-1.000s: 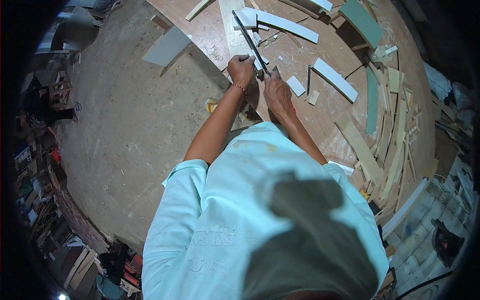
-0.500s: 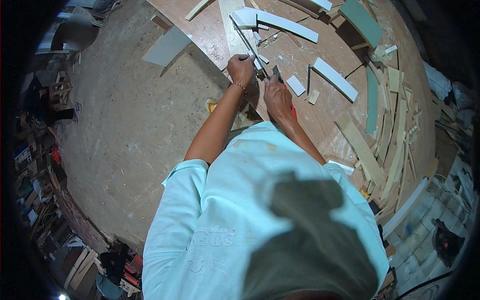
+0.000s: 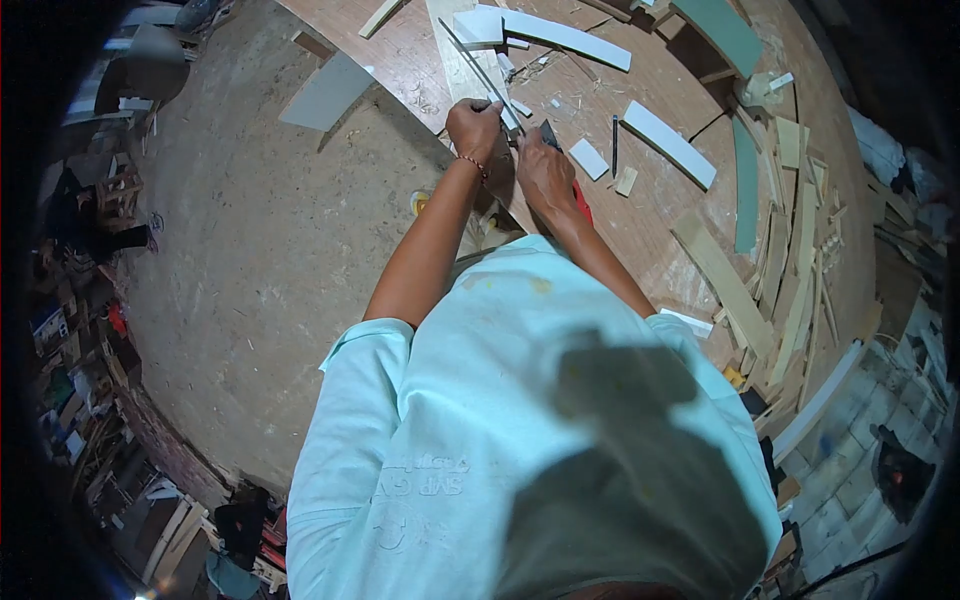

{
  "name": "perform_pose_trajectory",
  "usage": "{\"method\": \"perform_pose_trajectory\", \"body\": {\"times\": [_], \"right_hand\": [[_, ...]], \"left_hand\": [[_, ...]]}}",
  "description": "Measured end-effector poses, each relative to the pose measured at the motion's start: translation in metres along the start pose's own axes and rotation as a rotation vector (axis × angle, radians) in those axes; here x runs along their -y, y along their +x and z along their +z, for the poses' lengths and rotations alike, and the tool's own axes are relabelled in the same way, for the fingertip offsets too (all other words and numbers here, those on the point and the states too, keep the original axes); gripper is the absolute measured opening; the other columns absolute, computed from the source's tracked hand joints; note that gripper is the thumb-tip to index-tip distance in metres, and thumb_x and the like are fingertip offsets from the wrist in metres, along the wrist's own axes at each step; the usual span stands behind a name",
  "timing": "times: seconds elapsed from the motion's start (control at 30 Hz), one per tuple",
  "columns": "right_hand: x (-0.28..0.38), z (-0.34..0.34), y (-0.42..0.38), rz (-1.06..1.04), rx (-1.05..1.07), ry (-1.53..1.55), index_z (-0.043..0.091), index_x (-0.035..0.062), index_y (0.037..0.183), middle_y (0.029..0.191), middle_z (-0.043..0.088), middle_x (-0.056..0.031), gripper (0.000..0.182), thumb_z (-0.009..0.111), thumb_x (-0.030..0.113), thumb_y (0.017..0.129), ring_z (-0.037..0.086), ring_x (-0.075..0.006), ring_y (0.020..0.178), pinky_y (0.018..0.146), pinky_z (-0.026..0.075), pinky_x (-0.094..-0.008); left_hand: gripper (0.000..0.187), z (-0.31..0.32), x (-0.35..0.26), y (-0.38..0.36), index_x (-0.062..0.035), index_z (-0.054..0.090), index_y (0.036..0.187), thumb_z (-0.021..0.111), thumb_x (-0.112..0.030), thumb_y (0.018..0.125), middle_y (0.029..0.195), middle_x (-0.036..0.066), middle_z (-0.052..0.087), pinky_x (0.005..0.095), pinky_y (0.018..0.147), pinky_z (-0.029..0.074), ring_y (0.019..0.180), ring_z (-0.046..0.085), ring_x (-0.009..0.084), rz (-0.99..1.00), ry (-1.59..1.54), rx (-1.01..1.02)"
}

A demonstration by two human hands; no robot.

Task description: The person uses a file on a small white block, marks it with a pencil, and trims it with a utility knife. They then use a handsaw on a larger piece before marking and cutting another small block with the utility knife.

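Note:
My right hand (image 3: pixel 547 177) is wrapped round the near end of a long, thin, dark strip-like tool (image 3: pixel 464 49), which points away over the table. Beside it, my left hand (image 3: pixel 474 132) is closed in a pinch at the table's edge, fingertips against a small white piece (image 3: pixel 493 99) that the tool crosses. What else these fingers grip is hidden. A dark flat blade (image 3: pixel 548 136) shows just past my right knuckles, and a red handle (image 3: pixel 582 203) lies by that wrist. A pale board (image 3: pixel 455 70) lies under the tool's far end.
On the wooden table (image 3: pixel 640 255) lie curved white strips (image 3: pixel 570 42), a white block (image 3: pixel 588 158), a black pencil (image 3: pixel 615 146) and wood shavings. Green curved pieces (image 3: pixel 744 185) and piled wood offcuts (image 3: pixel 800 260) cover the right side. A grey panel (image 3: pixel 328 92) juts over the floor.
The thin tool and my right hand have slid a little forward and left. My left hand keeps its pinch at the table's edge. The whole view has shifted slightly.

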State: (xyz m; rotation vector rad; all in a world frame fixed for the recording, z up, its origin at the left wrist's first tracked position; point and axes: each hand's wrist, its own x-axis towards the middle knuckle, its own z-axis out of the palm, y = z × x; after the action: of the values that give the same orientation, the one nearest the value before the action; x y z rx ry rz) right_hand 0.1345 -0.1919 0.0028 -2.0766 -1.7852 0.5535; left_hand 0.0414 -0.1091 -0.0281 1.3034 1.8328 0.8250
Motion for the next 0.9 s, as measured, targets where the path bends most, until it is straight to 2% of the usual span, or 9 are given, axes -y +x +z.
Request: {"method": "perform_pose_trajectory", "body": {"times": [0.07, 0.13, 0.17, 0.2, 0.27, 0.4, 0.6, 0.67, 0.9], "right_hand": [[-0.001, 0.002, 0.004, 0.021, 0.013, 0.015, 0.045, -0.0027, 0.077, 0.064, 0.055, -0.0229, 0.027, 0.034, 0.021, 0.085, 0.056, -0.0372, 0.059, 0.049, 0.041, -0.0468], [-0.008, 0.005, -0.003, 0.034, 0.022, 0.035, 0.042, 0.0024, 0.081, 0.066, 0.055, -0.023, 0.024, 0.035, 0.025, 0.085, 0.055, -0.0399, 0.065, 0.054, 0.04, -0.0485], [-0.017, 0.015, -0.011, 0.02, -0.042, 0.069, 0.042, 0.0028, 0.081, 0.063, 0.055, -0.0229, 0.024, 0.035, 0.026, 0.085, 0.055, -0.0392, 0.062, 0.051, 0.04, -0.048], [-0.012, 0.011, -0.019, 0.033, -0.033, 0.073, 0.042, 0.0028, 0.081, 0.063, 0.055, -0.0229, 0.024, 0.035, 0.026, 0.085, 0.055, -0.0392, 0.062, 0.051, 0.04, -0.048], [0.0, -0.008, -0.018, 0.092, 0.075, 0.07, 0.044, 0.0008, 0.081, 0.063, 0.054, -0.0233, 0.024, 0.034, 0.023, 0.084, 0.054, -0.0411, 0.063, 0.054, 0.041, -0.0495], [0.001, -0.01, -0.019, 0.069, -0.012, 0.099, 0.041, 0.0004, 0.081, 0.058, 0.053, -0.0221, 0.025, 0.037, 0.025, 0.084, 0.055, -0.0395, 0.058, 0.05, 0.042, -0.0473], [-0.004, -0.005, -0.016, 0.02, -0.001, 0.023, 0.041, 0.0004, 0.083, 0.057, 0.054, -0.0205, 0.024, 0.038, 0.025, 0.084, 0.055, -0.0378, 0.056, 0.047, 0.042, -0.0456], [-0.007, -0.002, -0.015, 0.013, -0.001, 0.016, 0.041, 0.0006, 0.083, 0.057, 0.054, -0.0205, 0.024, 0.038, 0.024, 0.084, 0.056, -0.0374, 0.056, 0.047, 0.042, -0.0456], [-0.007, 0.0, -0.015, 0.008, 0.005, 0.004, 0.042, 0.0007, 0.081, 0.057, 0.054, -0.0207, 0.022, 0.039, 0.023, 0.084, 0.056, -0.0365, 0.056, 0.047, 0.043, -0.046]], "left_hand": [[0.022, 0.001, 0.002, 0.001, 0.0038, 0.061, 0.067, 0.064, -0.018, 0.068, 0.059, 0.009, 0.059, 0.026, 0.048, 0.043, 0.051, 0.056, 0.0139, -0.096, -0.104, 0.066], [0.021, -0.002, -0.004, 0.001, 0.0042, 0.06, 0.068, 0.063, -0.016, 0.069, 0.058, 0.009, 0.059, 0.025, 0.047, 0.043, 0.049, 0.055, 0.0126, -0.115, -0.118, 0.102], [0.02, -0.005, -0.007, -0.003, 0.0047, 0.06, 0.068, 0.063, -0.015, 0.07, 0.057, 0.008, 0.058, 0.024, 0.045, 0.042, 0.048, 0.054, 0.0113, -0.135, -0.14, 0.123], [0.018, -0.005, -0.011, -0.005, 0.005, 0.06, 0.07, 0.062, -0.013, 0.07, 0.056, 0.009, 0.058, 0.0237, 0.044, 0.043, 0.048, 0.055, 0.0117, -0.163, -0.235, 0.107], [0.016, -0.005, -0.008, -0.004, 0.005, 0.059, 0.072, 0.062, -0.011, 0.07, 0.057, 0.01, 0.058, 0.0235, 0.043, 0.043, 0.047, 0.055, 0.0123, -0.161, -0.21, 0.122], [0.016, -0.007, -0.014, -0.005, 0.0045, 0.059, 0.07, 0.062, -0.011, 0.07, 0.057, 0.009, 0.058, 0.0237, 0.042, 0.043, 0.047, 0.055, 0.0125, -0.19, -0.251, 0.124], [0.017, -0.007, -0.009, -0.002, 0.0042, 0.058, 0.068, 0.063, -0.012, 0.07, 0.057, 0.009, 0.058, 0.0235, 0.042, 0.043, 0.048, 0.056, 0.0135, -0.109, -0.196, 0.132], [0.016, -0.006, -0.011, -0.003, 0.0044, 0.058, 0.068, 0.063, -0.011, 0.07, 0.058, 0.009, 0.058, 0.0233, 0.042, 0.043, 0.048, 0.056, 0.0135, -0.172, -0.21, 0.123], [0.016, -0.001, -0.001, 0.0, 0.0045, 0.058, 0.069, 0.063, -0.011, 0.071, 0.058, 0.009, 0.058, 0.0235, 0.042, 0.043, 0.048, 0.056, 0.013, -0.159, -0.246, 0.126]]}}
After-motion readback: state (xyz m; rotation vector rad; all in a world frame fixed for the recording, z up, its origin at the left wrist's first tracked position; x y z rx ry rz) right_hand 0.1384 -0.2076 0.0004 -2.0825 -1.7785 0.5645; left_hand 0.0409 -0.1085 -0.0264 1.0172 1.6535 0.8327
